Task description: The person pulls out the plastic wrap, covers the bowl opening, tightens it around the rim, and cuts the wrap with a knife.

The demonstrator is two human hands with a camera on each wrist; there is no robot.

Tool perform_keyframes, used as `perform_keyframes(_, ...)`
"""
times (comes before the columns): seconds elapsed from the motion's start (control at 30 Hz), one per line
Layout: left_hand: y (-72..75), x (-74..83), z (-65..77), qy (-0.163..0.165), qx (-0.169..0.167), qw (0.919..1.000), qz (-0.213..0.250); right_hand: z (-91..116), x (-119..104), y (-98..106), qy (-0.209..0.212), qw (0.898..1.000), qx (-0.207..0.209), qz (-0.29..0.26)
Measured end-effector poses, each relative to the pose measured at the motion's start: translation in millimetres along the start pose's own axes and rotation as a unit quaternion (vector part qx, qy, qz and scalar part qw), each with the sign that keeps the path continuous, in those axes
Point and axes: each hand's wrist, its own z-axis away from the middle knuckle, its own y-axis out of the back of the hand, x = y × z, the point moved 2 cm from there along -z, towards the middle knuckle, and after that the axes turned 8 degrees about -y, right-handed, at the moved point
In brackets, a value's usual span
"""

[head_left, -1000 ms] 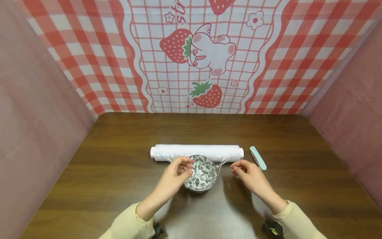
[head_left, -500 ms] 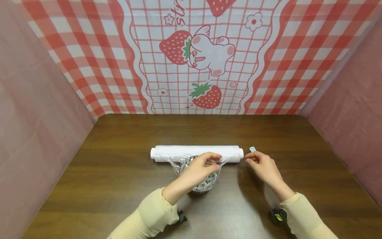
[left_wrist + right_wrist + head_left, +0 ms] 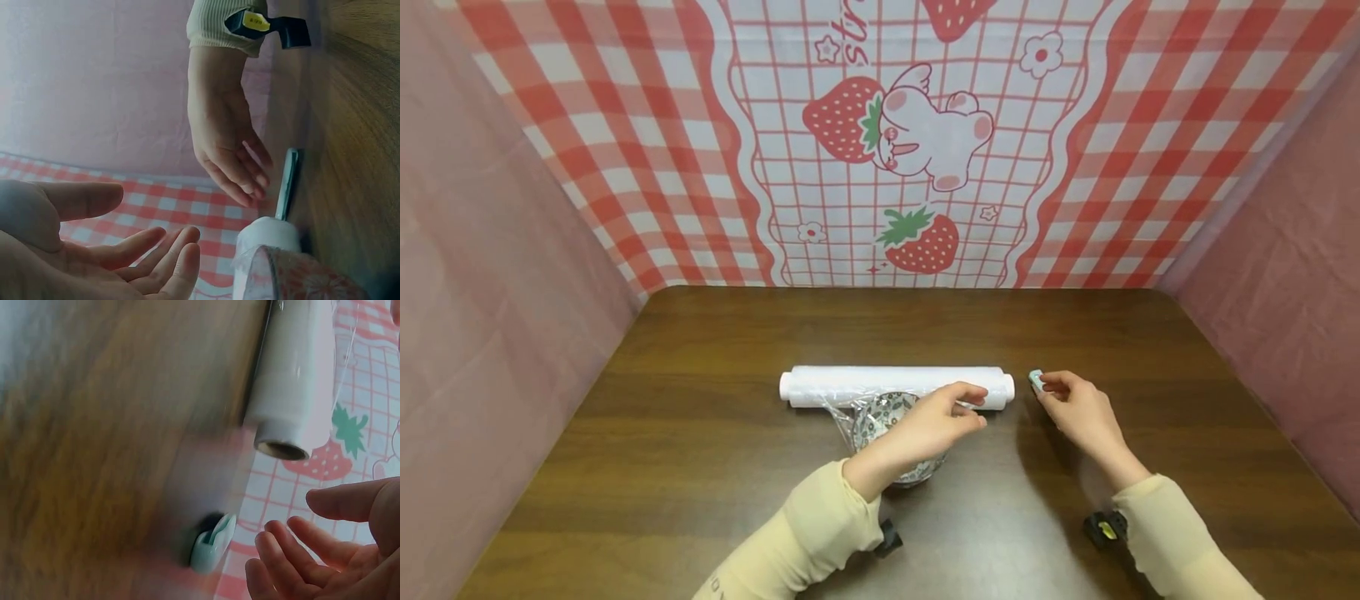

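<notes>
My left hand (image 3: pixel 928 429) hovers over a grey leaf-patterned bowl (image 3: pixel 872 417), thumb and fingers spread, with nothing between them in the left wrist view. Clear cling film (image 3: pixel 841 417) runs from a white roll (image 3: pixel 880 385) over the bowl; the arm hides part of both. To the right, my right hand (image 3: pixel 1086 417) is above a slim mint-green tool (image 3: pixel 1036 380), which looks like a folded knife. In the right wrist view, the tool (image 3: pixel 212 547) lies on the table, apart from the loosely bent fingers (image 3: pixel 278 559).
The brown wooden table (image 3: pixel 700 483) carries the roll, lying crosswise behind the bowl. A red-checked cloth (image 3: pixel 655 167) with strawberries hangs along the far edge. Pink cloth (image 3: pixel 1277 275) closes off both sides. Dark wrist mounts (image 3: pixel 1105 527) stick out below the sleeves.
My left hand has moved right, from the bowl's left side across it. My right hand has moved right and slightly farther away, over the mint-green tool, now covering most of it.
</notes>
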Motion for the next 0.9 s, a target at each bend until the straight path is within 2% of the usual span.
perform_keyframes(0.27,-12.1,-4.4,-9.9,0.006,-0.027,0.9993,0.024,-8.4,8.0,1.0,-0.018,1.000,-0.010,0.021)
perform_keyframes(0.5,-21.6,-8.7,-16.0,0.023,-0.010,0.9985,0.050,-13.6,11.2,-7.7,-0.016,0.997,-0.039,0.058)
perform_keyframes(0.67,-26.3,-8.9,-17.6,0.026,-0.001,0.9991,0.034,-16.0,12.9,-10.7,-0.023,0.997,-0.042,0.065)
perform_keyframes(0.9,-34.0,-9.6,-18.6,0.020,-0.009,0.9995,0.024,-19.3,16.2,-9.2,-0.036,0.996,-0.046,0.074)
